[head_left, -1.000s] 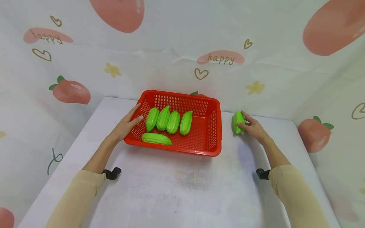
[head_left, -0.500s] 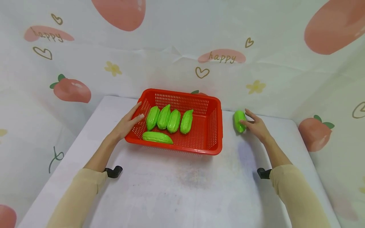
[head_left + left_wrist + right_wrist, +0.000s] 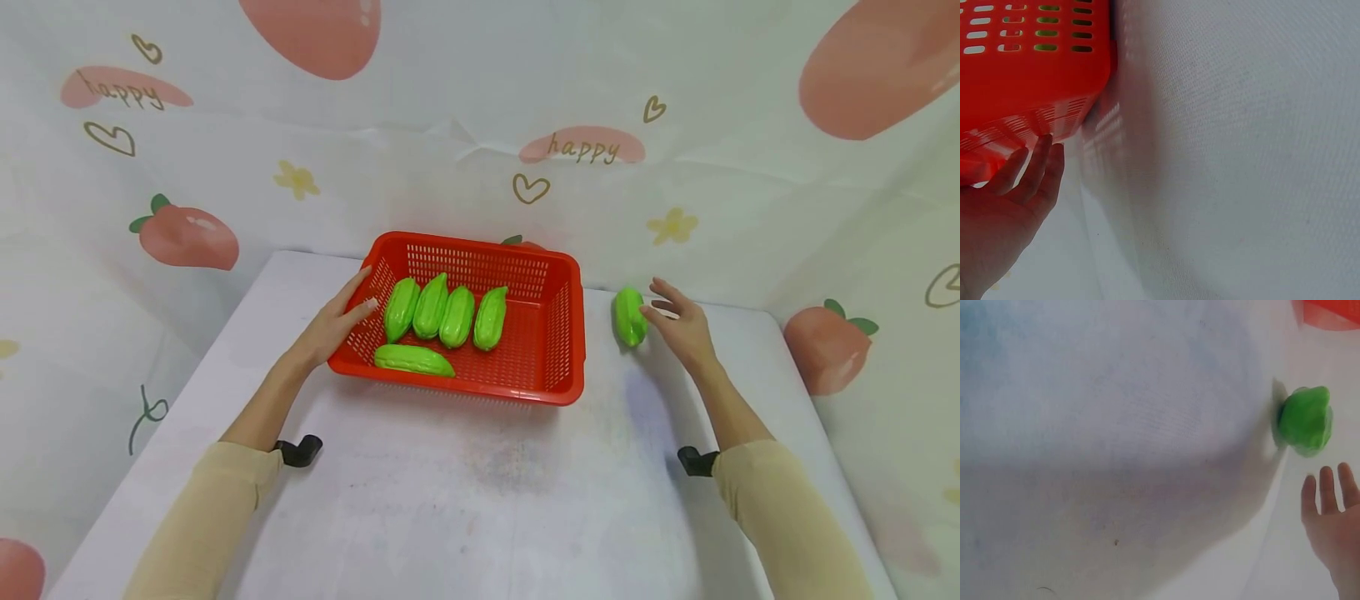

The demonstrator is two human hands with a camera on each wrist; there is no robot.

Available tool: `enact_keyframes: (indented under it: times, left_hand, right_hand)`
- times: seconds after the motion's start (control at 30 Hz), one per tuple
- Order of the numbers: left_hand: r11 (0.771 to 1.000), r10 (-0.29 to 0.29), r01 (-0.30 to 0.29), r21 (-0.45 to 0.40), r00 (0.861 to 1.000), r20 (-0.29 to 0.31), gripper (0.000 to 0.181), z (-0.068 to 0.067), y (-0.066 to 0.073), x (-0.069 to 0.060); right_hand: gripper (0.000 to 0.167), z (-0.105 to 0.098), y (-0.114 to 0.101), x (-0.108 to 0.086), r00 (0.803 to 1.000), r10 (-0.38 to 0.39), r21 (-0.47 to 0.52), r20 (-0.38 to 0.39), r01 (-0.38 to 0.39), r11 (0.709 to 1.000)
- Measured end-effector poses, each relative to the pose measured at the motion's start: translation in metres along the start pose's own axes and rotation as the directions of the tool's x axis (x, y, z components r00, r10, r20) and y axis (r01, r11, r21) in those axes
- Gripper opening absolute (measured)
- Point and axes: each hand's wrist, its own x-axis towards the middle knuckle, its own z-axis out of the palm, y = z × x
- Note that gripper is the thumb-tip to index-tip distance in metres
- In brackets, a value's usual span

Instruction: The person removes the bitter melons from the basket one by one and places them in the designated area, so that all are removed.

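Observation:
A red plastic basket with slotted walls stands on the white table, holding several shiny green ridged gourds that look like bitter melons. My left hand holds its left side, thumb over the rim and fingers against the outer wall. From the left wrist, the fingers of that hand are seen touching the basket wall. A single gourd lies on the table right of the basket. Just to its right is my right hand, fingers spread and apart from the gourd in the right wrist view.
The white table reaches back to a white cloth printed with fruit, hearts and "happy", which also hangs at both sides. Black wrist mounts show at both sleeve cuffs.
My right hand lets go of the single gourd and draws away to the right, its fingers spreading. The gourd stays on the table. My left hand and the basket stay in place.

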Motion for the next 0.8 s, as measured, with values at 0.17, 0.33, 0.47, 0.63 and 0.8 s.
enact_keyframes:
  times: [0.17, 0.33, 0.47, 0.63, 0.8]
  left_hand:
    - [1.000, 0.002, -0.002, 0.004, 1.000, -0.005, 0.067, 0.000, 0.003, -0.002]
    - [1.000, -0.002, 0.002, 0.024, 1.000, -0.002, 0.067, 0.000, 0.004, -0.003]
    - [0.999, -0.003, 0.003, 0.041, 1.000, -0.008, 0.068, 0.000, 0.005, -0.004]
    - [0.999, 0.009, -0.008, 0.053, 1.000, -0.014, 0.070, 0.000, 0.004, -0.003]
    - [0.999, 0.017, -0.016, 0.047, 1.000, -0.006, 0.072, 0.001, 0.002, -0.001]
  right_hand:
    - [0.057, 0.003, -0.007, -0.001, 0.997, -0.069, 0.053, -0.015, 0.070, 0.996]
    - [0.057, 0.003, -0.014, -0.005, 0.995, -0.099, 0.194, 0.004, 0.096, 0.976]
    - [0.058, 0.004, -0.021, -0.009, 0.993, -0.113, 0.269, 0.039, 0.099, 0.958]
    - [0.059, 0.003, -0.031, -0.014, 0.988, -0.117, 0.267, 0.097, 0.087, 0.960]
    - [0.060, 0.003, -0.042, -0.020, 0.985, -0.103, 0.215, 0.140, 0.072, 0.974]
